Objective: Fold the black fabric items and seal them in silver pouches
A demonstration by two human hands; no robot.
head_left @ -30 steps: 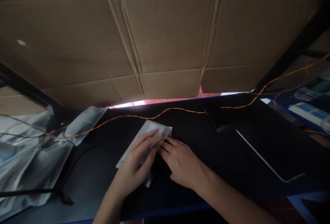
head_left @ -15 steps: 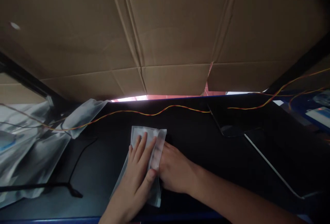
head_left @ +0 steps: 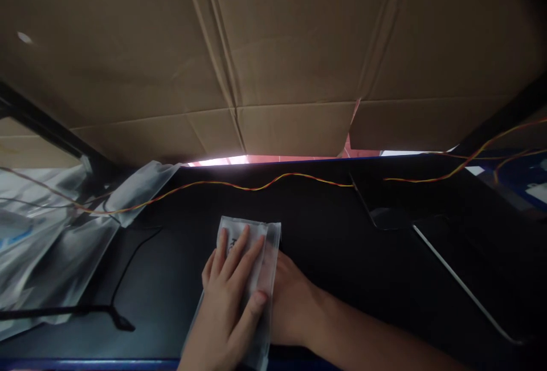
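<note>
A frosted plastic bag [head_left: 270,245] with a strip along its right side is between my hands, above the black table. Dark print shows in part through it, between my fingers. My left hand [head_left: 228,297] lies flat over the front of the bag, its fingers stretched out and somewhat apart, thumb pointing up to the right. My right hand [head_left: 293,300] comes in from the right and is curled behind the bag's right edge. Its fingertips are mostly covered by the bag, with some skin showing faintly through the plastic.
More frosted bags [head_left: 77,257] lie at the left beside a thin black cable [head_left: 132,265] and a dark bar [head_left: 64,311]. A red-yellow twisted wire [head_left: 248,188] crosses the table [head_left: 325,217]. Dark flat panels [head_left: 474,245] lie right. Cardboard [head_left: 290,46] hangs behind.
Both hands and the bag have shifted slightly down and toward the right. Dark print now shows on the bag, and my right fingers are more covered.
</note>
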